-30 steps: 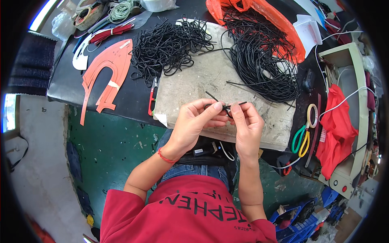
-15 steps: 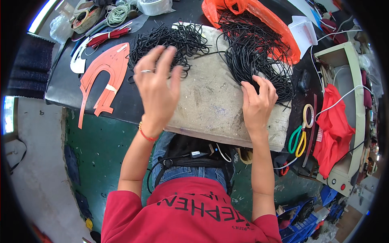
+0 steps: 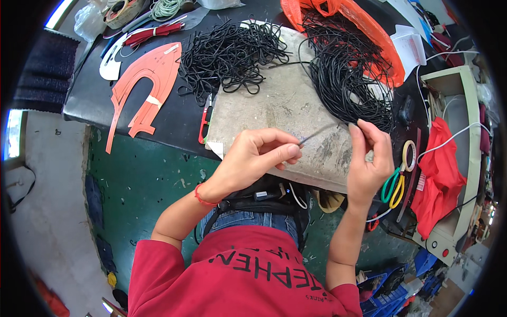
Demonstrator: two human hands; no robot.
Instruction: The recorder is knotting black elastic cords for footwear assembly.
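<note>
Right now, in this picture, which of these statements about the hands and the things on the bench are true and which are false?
1. Both hands pinch one black cord between them. True.
2. The left hand holds the scissors. False: the green and yellow scissors lie on the bench by the right hand.
3. Two heaps of black cords lie on the grey slab. True.
4. The orange curved pattern piece lies to the right of the slab. False: it lies to the left.

An orange plastic bag (image 3: 369, 31) lies open at the surface's far edge; a clear bag (image 3: 84, 24) sits far left.
</note>
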